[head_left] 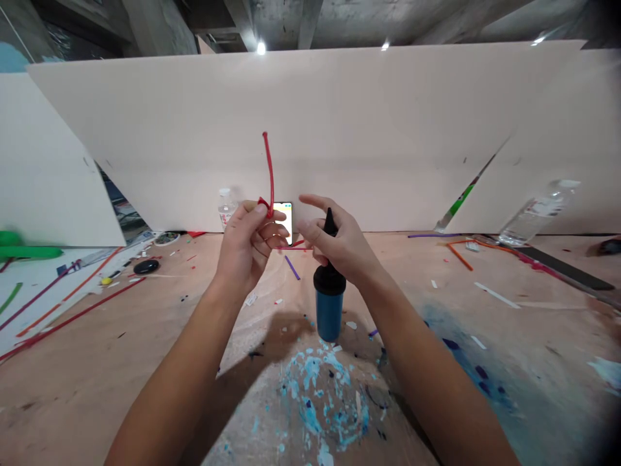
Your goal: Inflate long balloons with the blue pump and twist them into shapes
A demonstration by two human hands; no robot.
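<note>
Between the thumb and fingers of my left hand (pixel 247 239) is a thin red modelling balloon (pixel 270 168), limp and not inflated. Its long part stands upward and a short end curls at the fingertips. My right hand (pixel 339 239) is wrapped round the upper black part of a hand balloon pump (pixel 328 310) with a blue barrel. The pump is upright, its pointed black nozzle rising past my hand, and my index finger stretches toward the balloon. A gap separates the balloon from the nozzle. Behind my left fingers a lit phone (pixel 285 223) leans upright, partly hidden.
A pale board (pixel 388 129) stands across the back of the paint-flecked table (pixel 184 388). Plastic bottles (pixel 541 210) stand or lean by the board. Loose balloons, including a red one (pixel 87 314), lie at the left near a black oval object (pixel 146 266). A dark strip (pixel 565 266) lies right.
</note>
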